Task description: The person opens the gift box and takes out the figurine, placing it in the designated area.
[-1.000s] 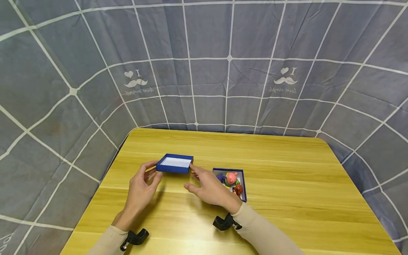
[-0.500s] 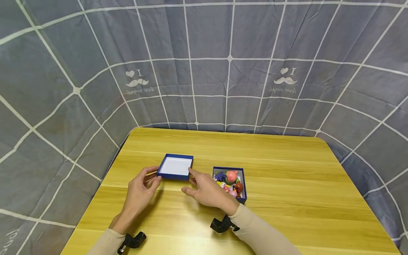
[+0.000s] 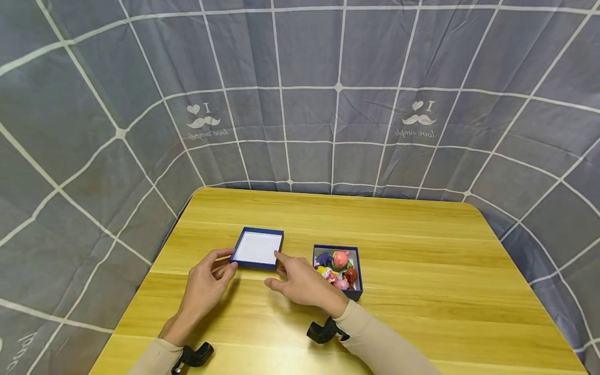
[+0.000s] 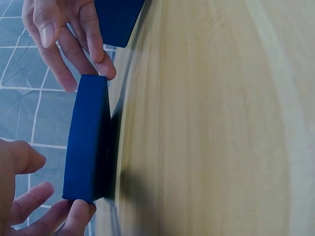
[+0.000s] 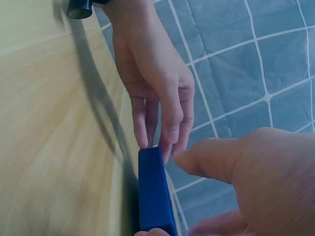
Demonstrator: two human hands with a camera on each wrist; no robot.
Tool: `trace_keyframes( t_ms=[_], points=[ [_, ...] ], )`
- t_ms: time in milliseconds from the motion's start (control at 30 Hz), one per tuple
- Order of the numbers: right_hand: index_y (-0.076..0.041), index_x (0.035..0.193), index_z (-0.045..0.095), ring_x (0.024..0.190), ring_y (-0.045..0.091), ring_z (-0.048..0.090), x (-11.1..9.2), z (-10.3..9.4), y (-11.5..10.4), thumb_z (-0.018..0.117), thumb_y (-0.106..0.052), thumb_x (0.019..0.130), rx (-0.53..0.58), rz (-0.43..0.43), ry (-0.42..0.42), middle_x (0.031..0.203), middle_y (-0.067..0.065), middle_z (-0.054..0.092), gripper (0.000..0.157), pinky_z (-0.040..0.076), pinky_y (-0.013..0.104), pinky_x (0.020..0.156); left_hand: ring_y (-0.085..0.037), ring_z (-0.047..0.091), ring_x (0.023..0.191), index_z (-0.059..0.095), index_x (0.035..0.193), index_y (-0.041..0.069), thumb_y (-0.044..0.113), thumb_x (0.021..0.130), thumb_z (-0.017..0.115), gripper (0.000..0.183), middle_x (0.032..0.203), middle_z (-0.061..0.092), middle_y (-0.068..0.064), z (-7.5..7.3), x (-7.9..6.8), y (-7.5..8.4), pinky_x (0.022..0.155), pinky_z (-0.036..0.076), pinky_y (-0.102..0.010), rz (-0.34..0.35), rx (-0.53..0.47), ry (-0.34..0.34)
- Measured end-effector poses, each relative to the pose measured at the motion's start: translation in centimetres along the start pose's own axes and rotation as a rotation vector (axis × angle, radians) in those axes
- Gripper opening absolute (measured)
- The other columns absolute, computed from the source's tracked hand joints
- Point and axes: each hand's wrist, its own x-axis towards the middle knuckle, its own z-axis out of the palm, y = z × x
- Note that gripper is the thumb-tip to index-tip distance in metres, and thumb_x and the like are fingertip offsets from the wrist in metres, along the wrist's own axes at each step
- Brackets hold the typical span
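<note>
Currently | left fingers (image 4: 78, 214): loosely parted, touching blue tray (image 3: 255, 247) | right fingers (image 4: 103, 70): likewise, opposite edge

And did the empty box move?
Yes. Against the table in the head view, the empty box has tipped: its near side came down, while its far side hardly shifted.

- Grey gridded cloth (image 3: 309, 62), left of centre: an "I (image 3: 206, 108)", a heart (image 3: 193, 110) and a moustache (image 3: 203, 122) over "love simple (image 3: 208, 135)", mirror-reversed.
- Same cloth, right of centre: identical print (image 3: 419, 120), "I" and "love simple", reversed.
- Lower left, same cloth: slanted, reversed lettering (image 3: 25, 345) beginning "lo", remainder unclear.
</note>
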Motion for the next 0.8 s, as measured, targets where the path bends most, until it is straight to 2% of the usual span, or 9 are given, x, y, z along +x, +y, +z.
trace_keyframes(
  t_ms=[200,467,567,633,700,733,800],
  points=[
    [0.007,0.173,0.047,0.059,0.007,0.026,-0.2,0.1,0.1,0.079,-0.033,0.113,-0.001,0.003,-0.001,0.068,-0.009,0.035,0.079,0.027,0.026,0.061,-0.047,0.081,0.131,0.072,0.147,-0.003,0.007,0.112,0.077,0.037,0.150,0.076,-0.029,0.1,-0.1,0.1,0.102,0.068,-0.042,-0.005,0.046,0.003],
    [0.007,0.173,0.048,0.058,0.007,0.026,-0.3,-0.1,0.1,0.079,-0.031,0.114,0.005,-0.005,0.012,0.068,-0.009,0.037,0.076,0.027,0.026,0.061,-0.047,0.081,0.130,0.072,0.148,-0.002,0.009,0.111,0.079,0.038,0.149,0.076,-0.027,0.1,0.0,0.5,0.103,0.068,-0.049,0.020,0.086,0.023],
    [0.007,0.172,0.050,0.061,0.008,0.032,-0.3,-0.3,0.0,0.080,-0.030,0.113,0.002,-0.017,0.027,0.073,-0.004,0.045,0.075,0.029,0.026,0.062,-0.049,0.079,0.132,0.072,0.148,-0.002,0.010,0.111,0.079,0.039,0.149,0.076,-0.026,0.2,0.1,0.7,0.106,0.067,-0.054,0.041,0.109,0.022],
    [0.006,0.171,0.052,0.068,0.011,0.043,-0.3,-0.4,0.0,0.081,-0.030,0.112,-0.009,-0.025,0.041,0.083,0.003,0.059,0.074,0.036,0.027,0.066,-0.050,0.078,0.132,0.073,0.147,-0.002,0.011,0.111,0.080,0.039,0.149,0.076,-0.026,0.3,0.2,1.0,0.108,0.066,-0.058,0.061,0.129,0.021],
    [0.003,0.170,0.054,0.084,0.017,0.060,-0.4,-0.5,0.1,0.081,-0.031,0.112,-0.027,-0.028,0.057,0.104,0.012,0.073,0.072,0.049,0.030,0.075,-0.049,0.078,0.132,0.074,0.146,-0.001,0.011,0.110,0.081,0.039,0.147,0.077,-0.025,0.5,0.2,1.2,0.109,0.065,-0.061,0.094,0.149,0.020],
    [0.002,0.170,0.055,0.095,0.021,0.068,-0.4,-0.5,0.1,0.081,-0.031,0.112,-0.032,-0.030,0.066,0.119,0.017,0.076,0.072,0.056,0.033,0.083,-0.048,0.078,0.132,0.074,0.146,-0.001,0.011,0.110,0.081,0.039,0.146,0.078,-0.024,0.6,0.3,1.3,0.110,0.065,-0.062,0.112,0.157,0.019],
    [-0.001,0.170,0.056,0.118,0.031,0.075,-0.6,-0.6,0.2,0.081,-0.031,0.112,-0.029,-0.029,0.080,0.143,0.022,0.076,0.070,0.063,0.042,0.098,-0.047,0.078,0.131,0.075,0.145,0.000,0.009,0.109,0.082,0.039,0.144,0.078,-0.023,0.9,0.3,1.6,0.110,0.064,-0.063,0.148,0.166,0.017]
  ],
)
